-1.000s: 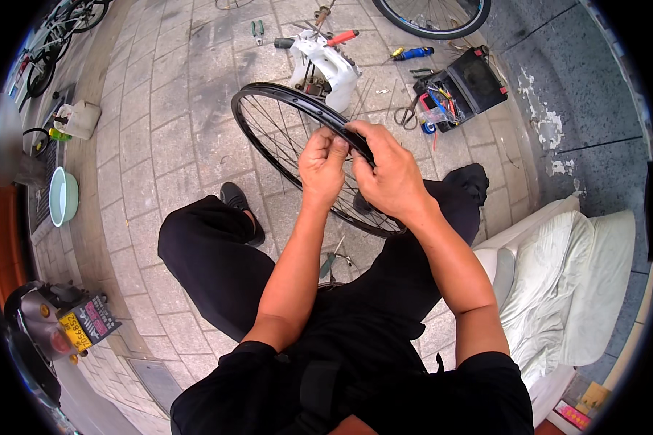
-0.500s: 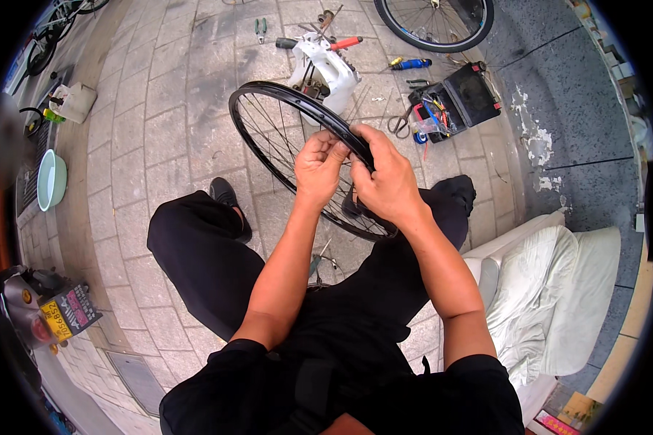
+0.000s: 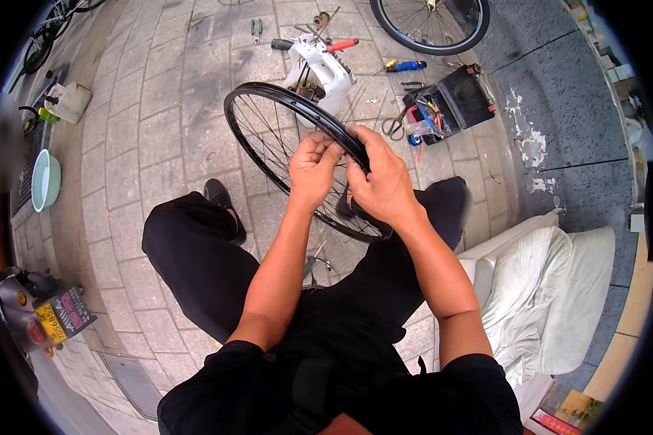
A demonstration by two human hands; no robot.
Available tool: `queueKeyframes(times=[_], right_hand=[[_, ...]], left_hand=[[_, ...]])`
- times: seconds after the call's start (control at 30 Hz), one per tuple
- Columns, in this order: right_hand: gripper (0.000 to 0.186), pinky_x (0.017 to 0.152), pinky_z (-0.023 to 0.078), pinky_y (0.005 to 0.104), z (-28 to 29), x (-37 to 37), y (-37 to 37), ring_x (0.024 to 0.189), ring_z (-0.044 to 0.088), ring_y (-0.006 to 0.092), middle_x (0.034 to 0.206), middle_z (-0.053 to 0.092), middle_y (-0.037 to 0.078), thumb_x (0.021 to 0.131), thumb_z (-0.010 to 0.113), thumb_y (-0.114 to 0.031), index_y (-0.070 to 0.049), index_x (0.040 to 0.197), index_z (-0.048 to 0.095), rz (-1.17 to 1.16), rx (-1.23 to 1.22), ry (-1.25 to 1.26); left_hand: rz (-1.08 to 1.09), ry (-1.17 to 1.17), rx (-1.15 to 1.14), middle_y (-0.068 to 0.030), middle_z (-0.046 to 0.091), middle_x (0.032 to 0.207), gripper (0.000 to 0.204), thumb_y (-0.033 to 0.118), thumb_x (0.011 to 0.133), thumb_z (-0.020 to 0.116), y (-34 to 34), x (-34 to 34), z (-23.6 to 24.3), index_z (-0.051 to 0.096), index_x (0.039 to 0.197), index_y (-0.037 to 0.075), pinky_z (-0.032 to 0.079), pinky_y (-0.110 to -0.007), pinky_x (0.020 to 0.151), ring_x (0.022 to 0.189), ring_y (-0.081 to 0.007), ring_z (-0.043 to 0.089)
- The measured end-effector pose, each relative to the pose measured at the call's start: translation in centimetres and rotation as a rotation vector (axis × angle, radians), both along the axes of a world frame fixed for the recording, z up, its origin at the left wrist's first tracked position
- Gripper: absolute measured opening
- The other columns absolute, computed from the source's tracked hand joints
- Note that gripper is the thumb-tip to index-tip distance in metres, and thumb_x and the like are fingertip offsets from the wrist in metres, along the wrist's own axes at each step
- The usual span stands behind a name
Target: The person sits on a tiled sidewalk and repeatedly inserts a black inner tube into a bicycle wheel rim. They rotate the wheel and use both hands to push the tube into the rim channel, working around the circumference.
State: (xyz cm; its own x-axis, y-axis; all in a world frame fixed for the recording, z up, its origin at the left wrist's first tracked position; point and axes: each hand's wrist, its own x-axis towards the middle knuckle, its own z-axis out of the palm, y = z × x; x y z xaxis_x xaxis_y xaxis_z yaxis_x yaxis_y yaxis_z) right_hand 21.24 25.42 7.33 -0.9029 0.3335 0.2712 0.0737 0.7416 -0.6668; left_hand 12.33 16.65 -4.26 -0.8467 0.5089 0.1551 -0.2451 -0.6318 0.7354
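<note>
A black bicycle wheel rim (image 3: 313,112) with thin dark spokes stands tilted between my legs, with no tyre visible on it. My left hand (image 3: 313,170) is closed at the rim's inner side, thumb and fingertips pinched together. Whatever lies between those fingertips is too small to make out. Just to its right, my right hand (image 3: 384,181) wraps round the rim, fingers over the outer face and thumb on the inner side. The two thumbs are close together. Below the hands, the lower part of the rim reaches my right thigh.
Beyond the rim stands a cut white plastic container (image 3: 330,76) holding tools. An open black toolbox (image 3: 468,98), scissors (image 3: 393,127), a blue-handled tool (image 3: 408,66) and green-handled pliers (image 3: 256,30) lie around it. A tyred wheel (image 3: 383,27) is farther off. A covered seat (image 3: 519,308) stands right, a basin (image 3: 46,181) left.
The whole view has shifted slightly, so everything sits a little farther left. Both hands keep nearly the same place on the rim.
</note>
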Motion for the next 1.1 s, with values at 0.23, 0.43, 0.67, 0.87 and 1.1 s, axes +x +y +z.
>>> queueKeyframes(times=[0.23, 0.43, 0.67, 0.87, 1.1], right_hand=[[0.049, 0.093, 0.055, 0.0501, 0.2, -0.1, -0.2, 0.112, 0.065, 0.0475, 0.125, 0.065, 0.025, 0.091, 0.062, -0.004, -0.004, 0.138, 0.05, 0.004, -0.029, -0.018], [0.048, 0.091, 0.055, 0.0504, 0.6, -0.1, -0.5, 0.109, 0.066, 0.0474, 0.123, 0.065, 0.025, 0.091, 0.062, -0.005, -0.004, 0.137, 0.05, 0.0, -0.077, -0.068], [0.047, 0.086, 0.056, 0.0517, 0.1, -0.1, -0.6, 0.103, 0.067, 0.048, 0.121, 0.065, 0.024, 0.091, 0.062, -0.005, -0.004, 0.136, 0.051, 0.027, 0.044, 0.035], [0.048, 0.09, 0.055, 0.0482, 0.1, 0.0, -0.6, 0.108, 0.066, 0.0462, 0.122, 0.064, 0.024, 0.091, 0.064, -0.005, -0.002, 0.137, 0.05, 0.022, 0.025, 0.0], [0.049, 0.096, 0.054, 0.0471, 0.1, 0.0, -1.0, 0.114, 0.065, 0.0451, 0.125, 0.064, 0.025, 0.089, 0.064, -0.004, 0.0, 0.137, 0.051, 0.023, 0.017, -0.016]], left_hand=[[-0.013, 0.062, -0.12, -0.0046, 0.071, 0.105, 0.017, 0.006, 0.105, 0.065, -0.3, -0.5, -0.5, 0.066, 0.118, -0.005, 0.053, -0.026, 0.087, 0.095, -0.0108, 0.064], [-0.097, 0.005, -0.022, -0.005, 0.071, 0.107, 0.02, 0.003, 0.103, 0.066, -1.0, -0.8, -0.3, 0.064, 0.122, -0.004, 0.053, -0.027, 0.091, 0.099, -0.0115, 0.064], [0.002, -0.003, -0.055, -0.0054, 0.071, 0.107, 0.021, 0.007, 0.103, 0.067, -0.3, -0.1, -1.0, 0.063, 0.121, -0.004, 0.053, -0.026, 0.084, 0.094, -0.0113, 0.064], [-0.071, 0.076, -0.126, -0.0013, 0.069, 0.104, 0.023, 0.016, 0.109, 0.061, -1.1, -0.8, -0.5, 0.066, 0.12, -0.004, 0.05, -0.026, 0.084, 0.093, -0.009, 0.06], [-0.009, -0.003, -0.03, -0.0072, 0.071, 0.112, 0.025, 0.006, 0.104, 0.065, -0.9, -0.2, -1.0, 0.061, 0.127, -0.004, 0.053, -0.027, 0.089, 0.1, -0.0133, 0.066]])
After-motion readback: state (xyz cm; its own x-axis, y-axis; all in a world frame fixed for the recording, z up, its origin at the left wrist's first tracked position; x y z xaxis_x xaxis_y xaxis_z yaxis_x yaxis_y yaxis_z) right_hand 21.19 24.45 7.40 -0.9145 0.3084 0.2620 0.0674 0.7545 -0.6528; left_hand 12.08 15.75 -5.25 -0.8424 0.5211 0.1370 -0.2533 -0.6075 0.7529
